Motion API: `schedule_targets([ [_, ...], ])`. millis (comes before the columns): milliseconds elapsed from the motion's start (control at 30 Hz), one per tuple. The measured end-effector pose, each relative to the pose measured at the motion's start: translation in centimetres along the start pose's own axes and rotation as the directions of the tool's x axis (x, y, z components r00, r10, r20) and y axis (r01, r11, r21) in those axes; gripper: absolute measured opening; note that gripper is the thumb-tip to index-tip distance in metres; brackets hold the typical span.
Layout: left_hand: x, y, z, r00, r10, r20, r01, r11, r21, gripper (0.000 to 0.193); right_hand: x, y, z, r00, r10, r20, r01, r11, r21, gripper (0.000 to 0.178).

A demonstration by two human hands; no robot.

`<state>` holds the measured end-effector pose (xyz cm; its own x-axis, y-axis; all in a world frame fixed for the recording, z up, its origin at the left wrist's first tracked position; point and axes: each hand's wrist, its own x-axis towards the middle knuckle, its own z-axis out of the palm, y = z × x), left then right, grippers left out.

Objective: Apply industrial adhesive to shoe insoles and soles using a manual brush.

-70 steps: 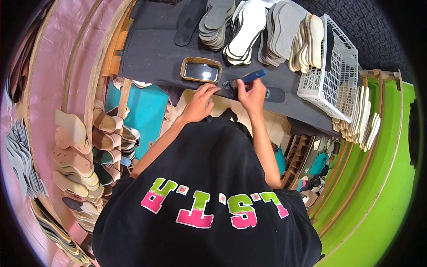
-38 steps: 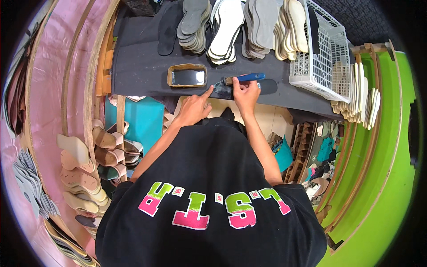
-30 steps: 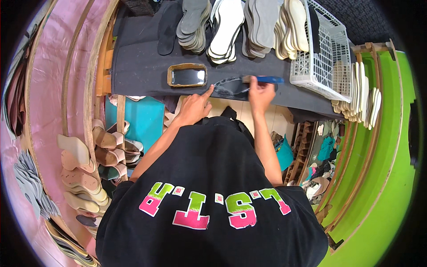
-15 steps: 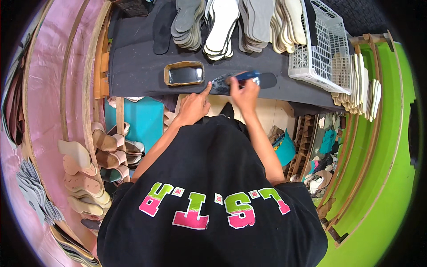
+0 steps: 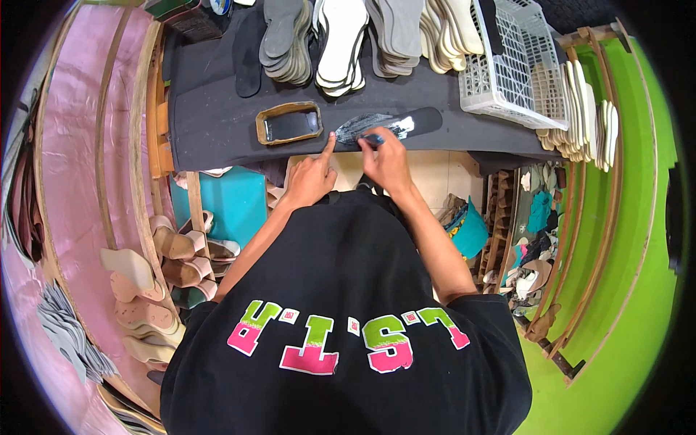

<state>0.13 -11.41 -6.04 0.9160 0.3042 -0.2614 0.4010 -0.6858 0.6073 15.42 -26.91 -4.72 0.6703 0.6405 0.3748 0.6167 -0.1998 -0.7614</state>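
A black shoe insole lies crosswise on the dark-covered table, with wet white streaks like glue over its left and middle parts. My right hand is closed around a dark blue-handled brush above the insole's near edge; the hand hides part of the brush. The extended index finger of my left hand touches the insole's left tip, while its other fingers are bent and hold nothing visible. Just left of the insole stands a rectangular container with a brown, crusted rim and a dark interior.
Stacks of grey insoles and white insoles line the table's back. A white plastic crate stands at the right, beside upright cream insoles. Wooden racks with shoe lasts flank me on the left.
My right hand has shifted slightly left and nearer to me, tilting the brush so its handle appears shorter. White streaks on the insole show more plainly. The left index finger stays at the insole's tip.
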Motion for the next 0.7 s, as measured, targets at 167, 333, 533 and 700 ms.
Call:
schedule_targets([
  [167,-0.2,-0.1,-0.1,1.0,-0.01,-0.006,0.01,1.0,-0.021,0.089,1.6,3.2,-3.2,0.946,0.195,-0.257,-0.232,0.966,-0.118,0.009],
  [333,0.0,0.2,0.4,0.996,-0.079,-0.038,0.076,0.995,-0.066,0.085,-0.8,1.0,-0.9,0.996,0.073,-0.051,-0.074,0.997,-0.02,0.013],
  [533,0.0,0.0,0.4,0.988,-0.08,-0.131,0.072,0.996,-0.06,0.079,1.9,5.6,-7.4,0.911,0.149,-0.383,-0.23,0.957,-0.175,0.009],
  [700,0.1,1.0,0.1,0.98,-0.189,-0.063,0.18,0.976,-0.123,0.074,0.5,4.6,-5.5,0.941,0.204,-0.271,-0.253,0.954,-0.16,0.008],
])
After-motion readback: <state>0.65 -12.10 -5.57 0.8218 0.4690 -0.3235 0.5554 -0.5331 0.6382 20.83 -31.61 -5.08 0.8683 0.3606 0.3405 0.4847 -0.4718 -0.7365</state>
